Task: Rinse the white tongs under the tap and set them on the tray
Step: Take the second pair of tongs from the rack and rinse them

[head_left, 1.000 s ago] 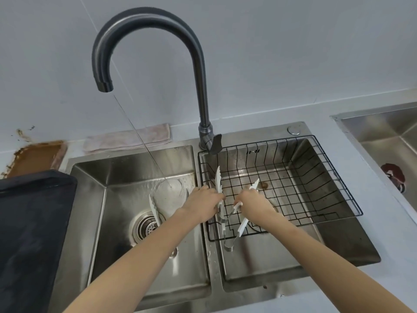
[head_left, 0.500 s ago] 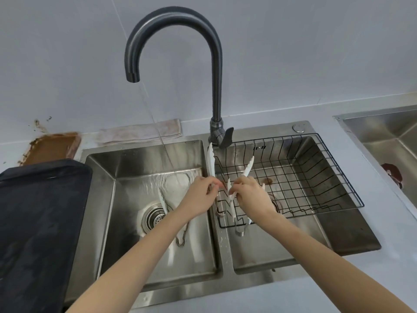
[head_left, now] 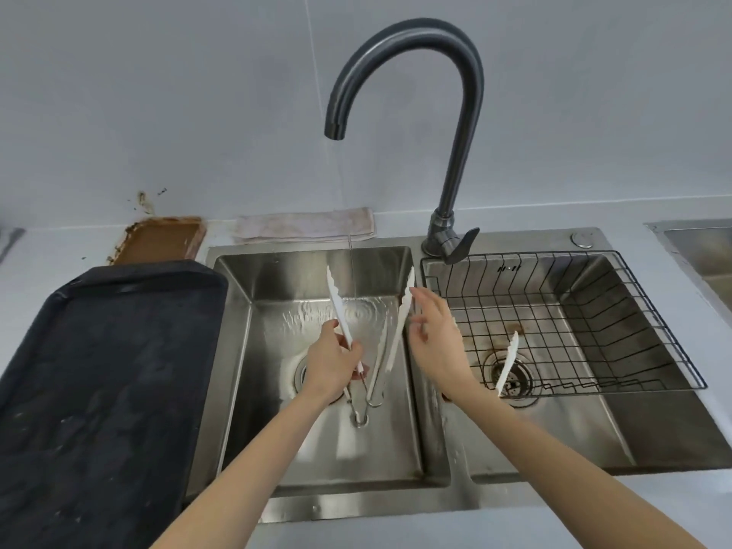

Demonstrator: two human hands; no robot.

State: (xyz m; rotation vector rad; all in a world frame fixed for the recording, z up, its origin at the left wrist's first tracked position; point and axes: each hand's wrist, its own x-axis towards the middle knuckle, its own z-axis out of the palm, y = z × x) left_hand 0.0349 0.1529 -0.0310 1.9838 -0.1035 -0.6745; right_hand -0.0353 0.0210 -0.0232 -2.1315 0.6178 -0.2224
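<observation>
My left hand grips the white tongs low on their left arm, over the left basin. The tongs stand spread in a V with the tips pointing up and away. A thin stream from the dark tap falls between the two arms. My right hand is open, its fingertips at the upper part of the right arm. The black tray lies on the counter left of the sink. Metal loops below my left hand may belong to another pair lying in the basin; I cannot tell.
Another white tong piece leans over the drain in the right basin, inside a black wire basket. A pinkish cloth lies behind the left basin, with a brown stained patch beside it. A second sink shows at far right.
My left hand carried its tongs from the sink divider into the left basin under the stream. My right hand let go of its own tongs, which now lean in the right basin.
</observation>
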